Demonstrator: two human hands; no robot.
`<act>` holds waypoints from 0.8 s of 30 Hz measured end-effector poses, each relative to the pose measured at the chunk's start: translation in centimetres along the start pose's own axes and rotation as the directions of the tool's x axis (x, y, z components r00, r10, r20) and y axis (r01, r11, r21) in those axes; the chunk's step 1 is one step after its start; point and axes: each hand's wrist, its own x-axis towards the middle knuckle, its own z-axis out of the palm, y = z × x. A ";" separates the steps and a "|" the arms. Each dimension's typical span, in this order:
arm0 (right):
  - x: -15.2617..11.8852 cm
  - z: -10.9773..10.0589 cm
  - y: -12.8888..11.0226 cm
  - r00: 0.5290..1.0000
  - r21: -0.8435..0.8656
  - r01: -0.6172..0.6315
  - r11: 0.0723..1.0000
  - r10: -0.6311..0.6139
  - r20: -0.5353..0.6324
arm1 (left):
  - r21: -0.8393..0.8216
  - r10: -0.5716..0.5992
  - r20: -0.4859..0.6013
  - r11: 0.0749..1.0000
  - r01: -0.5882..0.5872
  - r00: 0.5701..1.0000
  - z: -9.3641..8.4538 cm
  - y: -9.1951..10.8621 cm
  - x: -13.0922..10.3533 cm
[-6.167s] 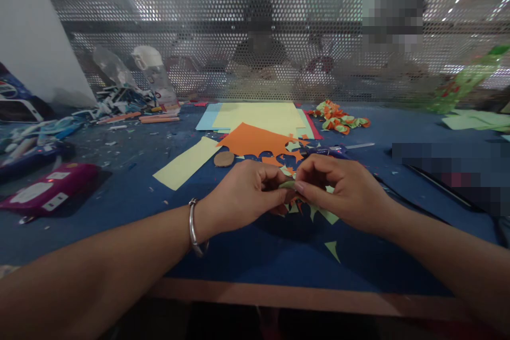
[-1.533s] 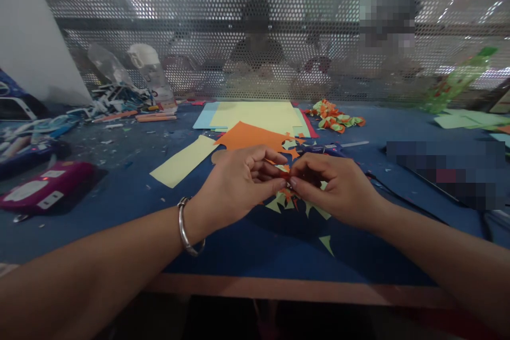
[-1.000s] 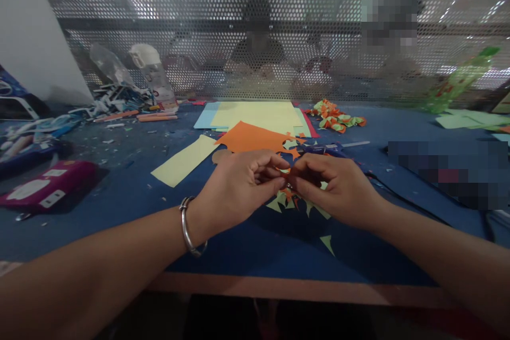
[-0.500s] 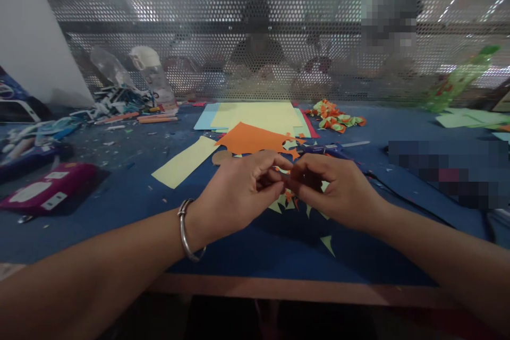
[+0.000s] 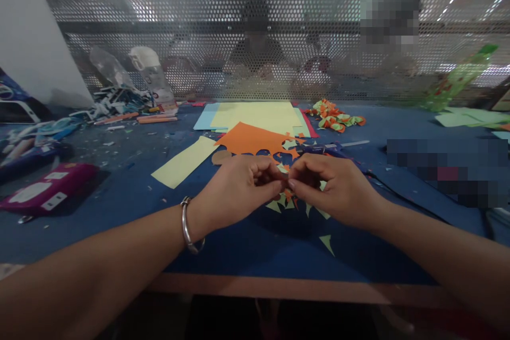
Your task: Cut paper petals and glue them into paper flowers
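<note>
My left hand [image 5: 243, 186], with a silver bangle at the wrist, is closed in a pinch. My right hand [image 5: 338, 186] pinches right beside it, so the fingertips of both meet above the table. Whatever lies between the fingers is too small and hidden to name. Under and behind the hands are green and orange paper scraps [image 5: 285, 203]. Just beyond lies an orange paper sheet [image 5: 251, 138] with rounded bites cut from its near edge. A round brown disc [image 5: 221, 157] sits by my left hand, and a pale yellow paper strip [image 5: 185, 162] lies further left.
Stacked coloured paper [image 5: 255, 112] lies at the back, with a pile of orange and green paper pieces [image 5: 334, 116] to its right. A purple-handled tool [image 5: 330, 149] is behind my right hand. A magenta box [image 5: 51, 186] and a white-lidded bottle [image 5: 153, 77] stand left.
Both hands stay together in nearly the same place. The fingers have shifted slightly, with the left fingers curling in more.
</note>
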 end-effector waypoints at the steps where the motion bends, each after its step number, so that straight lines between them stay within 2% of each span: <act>1: 0.0 0.0 0.0 1.000 0.005 -0.006 1.000 0.006 0.002 | 0.046 0.000 0.005 0.999 -0.001 1.000 -0.1 0.1 -0.1; 6: 0.1 -0.2 -0.1 0.999 0.008 -0.022 1.000 0.021 0.032 | 0.196 0.067 -0.017 0.979 -0.063 0.998 -0.2 0.8 -0.4; 9: 0.1 -0.4 -0.2 0.998 0.017 -0.033 0.999 0.032 0.051 | 0.144 0.078 -0.014 0.987 -0.075 0.997 -0.1 0.8 -0.3; 15: 0.1 -0.7 -0.3 0.997 0.010 -0.049 0.999 0.048 0.063 | -0.070 -0.003 0.012 0.998 0.004 1.000 0.1 0.6 0.0; 21: 0.2 -0.7 -0.3 0.996 -0.041 -0.054 0.998 0.057 0.073 | -0.073 0.028 -0.003 0.997 -0.028 1.000 0.1 0.7 0.0; 24: 0.2 -0.6 -0.3 0.996 -0.079 -0.028 0.996 0.035 0.080 | 0.026 0.059 -0.004 0.998 -0.059 0.998 0.0 0.7 -0.1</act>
